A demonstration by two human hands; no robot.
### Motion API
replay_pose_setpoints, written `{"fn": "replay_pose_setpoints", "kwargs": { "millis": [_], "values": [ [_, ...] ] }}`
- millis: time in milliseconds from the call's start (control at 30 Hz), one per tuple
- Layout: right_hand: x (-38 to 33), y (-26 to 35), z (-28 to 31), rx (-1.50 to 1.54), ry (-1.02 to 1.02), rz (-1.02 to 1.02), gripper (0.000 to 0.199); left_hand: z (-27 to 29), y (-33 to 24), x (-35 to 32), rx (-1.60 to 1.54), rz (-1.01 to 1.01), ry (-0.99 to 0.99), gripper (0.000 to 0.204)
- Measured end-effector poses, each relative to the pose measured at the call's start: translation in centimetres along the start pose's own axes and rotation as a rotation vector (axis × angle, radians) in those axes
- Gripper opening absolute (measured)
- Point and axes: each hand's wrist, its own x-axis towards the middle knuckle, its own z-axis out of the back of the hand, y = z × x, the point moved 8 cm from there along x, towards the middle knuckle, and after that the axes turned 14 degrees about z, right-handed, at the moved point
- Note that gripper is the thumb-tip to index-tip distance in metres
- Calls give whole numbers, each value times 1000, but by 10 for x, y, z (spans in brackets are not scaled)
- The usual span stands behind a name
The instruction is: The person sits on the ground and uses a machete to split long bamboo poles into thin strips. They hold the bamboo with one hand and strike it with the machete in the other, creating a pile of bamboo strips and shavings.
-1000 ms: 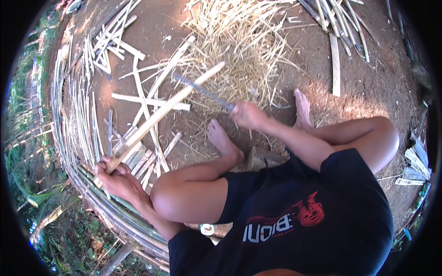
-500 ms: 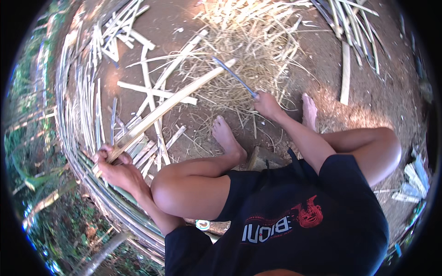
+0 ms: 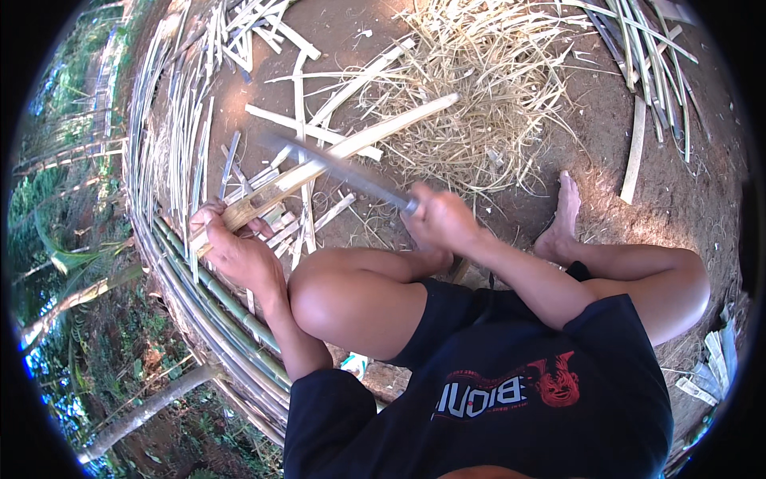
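The left hand (image 3: 243, 251) is wrapped around a split-bamboo strip (image 3: 399, 125), the right hand (image 3: 443, 217) around a knife (image 3: 359, 177). If the knife slipped backward, it could cut the left hand.

Strip (image 3: 383, 130) pale yellow; knife blade (image 3: 353, 173) grey; shavings (image 3: 487, 104) straw-coloured; shirt (image 3: 479, 439) black, red-white print (image 3: 556, 381).

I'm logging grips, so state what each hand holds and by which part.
The left hand holds a bamboo strip near its lower-left end; the right hand holds a knife by its handle end, mostly hidden in the fist.
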Motion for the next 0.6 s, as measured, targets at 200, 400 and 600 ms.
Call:
{"fn": "replay_pose_setpoints", "kwargs": {
  "millis": [200, 400, 600],
  "values": [
    [-5, -35, 13, 36, -46, -138, 22, 14, 19, 10, -46, 53, 2, 19],
    [-6, -68, -6, -54, -82, -16, 19, 12, 14, 4, -20, 114, -108, 17],
    [-27, -154, 34, -99, -66, -365, 24, 9, 11, 4, -24, 77, -64, 22]
  ]
}}
